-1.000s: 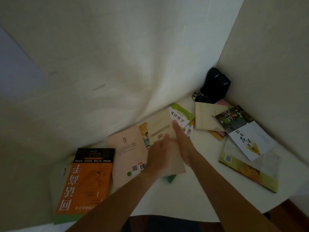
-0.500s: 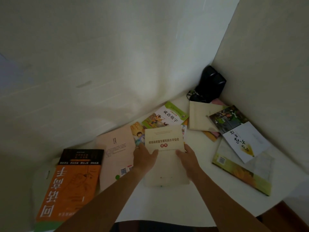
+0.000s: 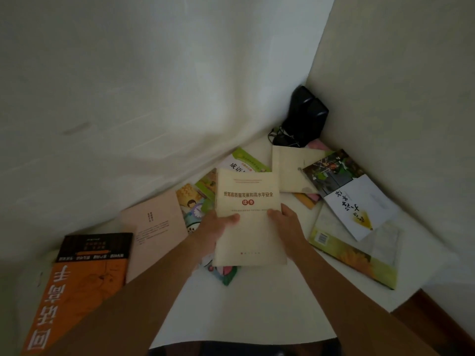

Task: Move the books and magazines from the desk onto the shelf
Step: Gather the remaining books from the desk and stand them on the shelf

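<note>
Both gripping the cream paperback book (image 3: 248, 217) with red title: left hand (image 3: 214, 228) on its left edge, right hand (image 3: 286, 224) opposite, above the white desk (image 3: 257, 304)

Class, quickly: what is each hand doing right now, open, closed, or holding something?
Left hand: grips the cream booklet by its left edge.
Right hand: grips the same booklet by its right edge.

body: person | arms: both forearms bare, no sleeves visible | wrists: nothing worn
</note>
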`<state>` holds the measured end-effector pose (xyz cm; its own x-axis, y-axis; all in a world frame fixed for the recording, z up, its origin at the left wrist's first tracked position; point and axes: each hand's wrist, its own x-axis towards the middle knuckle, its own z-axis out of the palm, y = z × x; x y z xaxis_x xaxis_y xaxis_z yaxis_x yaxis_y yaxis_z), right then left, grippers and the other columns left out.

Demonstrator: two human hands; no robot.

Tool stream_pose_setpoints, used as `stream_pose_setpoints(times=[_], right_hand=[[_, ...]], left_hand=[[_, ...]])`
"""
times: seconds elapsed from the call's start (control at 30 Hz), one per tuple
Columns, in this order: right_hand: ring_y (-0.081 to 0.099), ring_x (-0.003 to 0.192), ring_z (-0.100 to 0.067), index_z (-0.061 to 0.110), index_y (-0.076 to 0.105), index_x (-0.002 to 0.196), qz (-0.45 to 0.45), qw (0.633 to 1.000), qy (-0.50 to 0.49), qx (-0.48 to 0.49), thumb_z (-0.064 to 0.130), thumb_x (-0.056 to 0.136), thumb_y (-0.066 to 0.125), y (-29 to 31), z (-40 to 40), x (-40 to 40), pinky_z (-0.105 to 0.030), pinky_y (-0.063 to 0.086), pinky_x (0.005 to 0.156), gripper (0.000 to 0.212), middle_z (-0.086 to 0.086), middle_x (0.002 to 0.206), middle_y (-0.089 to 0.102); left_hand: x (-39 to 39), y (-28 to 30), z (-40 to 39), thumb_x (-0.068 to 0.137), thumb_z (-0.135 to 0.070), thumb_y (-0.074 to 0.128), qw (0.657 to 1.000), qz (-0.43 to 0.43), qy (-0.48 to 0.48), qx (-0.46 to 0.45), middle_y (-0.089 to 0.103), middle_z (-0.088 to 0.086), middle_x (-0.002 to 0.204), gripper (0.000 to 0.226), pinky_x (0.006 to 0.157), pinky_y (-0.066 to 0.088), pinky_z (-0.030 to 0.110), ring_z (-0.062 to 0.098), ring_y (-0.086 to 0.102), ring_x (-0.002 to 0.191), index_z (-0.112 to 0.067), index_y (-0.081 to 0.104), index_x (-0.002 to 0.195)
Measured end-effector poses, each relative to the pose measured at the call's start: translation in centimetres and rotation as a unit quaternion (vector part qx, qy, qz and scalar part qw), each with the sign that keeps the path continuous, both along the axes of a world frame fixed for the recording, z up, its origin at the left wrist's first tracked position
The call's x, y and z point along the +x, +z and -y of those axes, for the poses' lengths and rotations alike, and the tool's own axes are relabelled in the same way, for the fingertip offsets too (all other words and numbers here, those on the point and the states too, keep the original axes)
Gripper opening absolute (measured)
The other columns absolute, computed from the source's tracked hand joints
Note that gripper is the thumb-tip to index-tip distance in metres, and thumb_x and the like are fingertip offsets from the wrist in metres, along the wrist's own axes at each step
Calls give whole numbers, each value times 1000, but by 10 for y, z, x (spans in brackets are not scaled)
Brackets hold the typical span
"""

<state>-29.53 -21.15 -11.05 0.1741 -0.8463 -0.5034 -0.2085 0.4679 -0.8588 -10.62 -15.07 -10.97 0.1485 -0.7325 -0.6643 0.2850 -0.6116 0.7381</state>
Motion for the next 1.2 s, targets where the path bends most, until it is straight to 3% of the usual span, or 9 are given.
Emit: stream_pose_setpoints(times=[0.17, 0.23, 0.37, 0.6, 0.7, 0.8, 0.93, 1.03, 1.2], right_hand=[[66, 87, -24, 17, 65, 99, -189, 975, -19, -117, 33, 103, 43, -11, 11, -46, -36, 53, 75, 28, -6, 97, 70], [60, 91, -24, 13, 62, 109, -361, 912, 35, -191, 28, 100, 51, -22, 15, -85, -34, 49, 76, 21, -11, 107, 64], [47, 114, -32, 11, 50, 124, -554, 813, 74, -163, 54, 87, 62, -41, 6, -143, -44, 49, 90, 58, -13, 123, 49], [46, 113, -34, 14, 54, 125, -548, 806, 18, -223, 47, 88, 65, -48, 8, -177, -46, 47, 90, 51, -14, 123, 48], [38, 130, -39, 7, 42, 139, -519, 831, -50, -191, 44, 86, 69, -40, 29, -188, -52, 43, 102, 69, -19, 141, 40], [23, 147, -35, 16, 25, 155, -499, 853, 25, -153, 58, 85, 68, -42, 50, -194, -53, 30, 113, 93, -13, 161, 23], [48, 125, -32, 20, 19, 156, -585, 788, 120, -148, 62, 89, 59, -36, 67, -177, -45, 48, 95, 89, -13, 140, 48], [66, 93, -25, 15, 16, 157, -651, 709, 182, -202, 34, 102, 45, -25, 72, -158, -35, 52, 70, 66, -11, 108, 65], [70, 67, -15, 6, 45, 143, -679, 615, 246, -316, 15, 96, 59, -16, 54, -130, -27, 46, 53, 50, 0, 85, 70]], left_hand=[[-21, -11, 9, 89, -10, 72, 999, 33, 13, -21, 78, 8, 105, 22, 90, 56, 58, 33, 73, 100, -15, 73, 111], [-32, -13, 12, 88, -10, 72, 999, 38, 15, -27, 78, 7, 104, 21, 88, 57, 56, 33, 73, 99, -15, 74, 109], [-55, -14, 21, 86, -7, 74, 997, 55, 44, -13, 78, 8, 99, 20, 73, 58, 40, 31, 74, 91, -14, 73, 105], [-71, -20, 26, 85, -4, 74, 998, 55, 44, -3, 78, 7, 97, 23, 69, 57, 40, 31, 74, 90, -13, 70, 105], [-75, -14, 28, 85, -3, 74, 997, 56, 52, 0, 77, 7, 94, 17, 64, 56, 38, 28, 73, 86, -13, 70, 98], [-77, -13, 31, 85, -5, 75, 998, 44, 50, 3, 78, 9, 97, 19, 64, 57, 38, 30, 74, 88, -9, 71, 104], [-76, -10, 36, 87, -5, 72, 998, 36, 49, -14, 79, 5, 95, 17, 68, 56, 38, 28, 75, 87, -13, 74, 101], [-69, -7, 37, 86, -4, 72, 997, 37, 63, -31, 78, 8, 100, 25, 68, 56, 39, 30, 74, 89, -13, 71, 109], [-49, 3, 29, 88, -8, 69, 996, 0, 83, -33, 78, 11, 104, 24, 78, 55, 45, 37, 72, 96, -12, 72, 112]])
